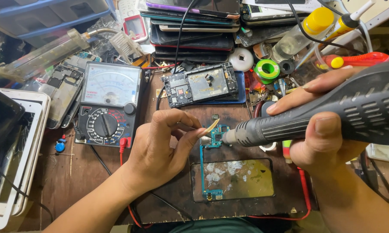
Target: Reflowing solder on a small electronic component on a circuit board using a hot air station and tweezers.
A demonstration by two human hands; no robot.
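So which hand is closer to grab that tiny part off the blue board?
Probably the left hand. Its tweezers already touch the top of the circuit board, while the right hand is full, gripping the hot-air tool.

Matt ribbed plastic heat gun (332, 116); worn wooden bench (95, 181).

We have a single view, from a camera on our head, looking steeply down and forward at the cluttered counter (168, 203). It sits close: our hands fill the lower frame, and stacked phones (190, 26) line the far edge.
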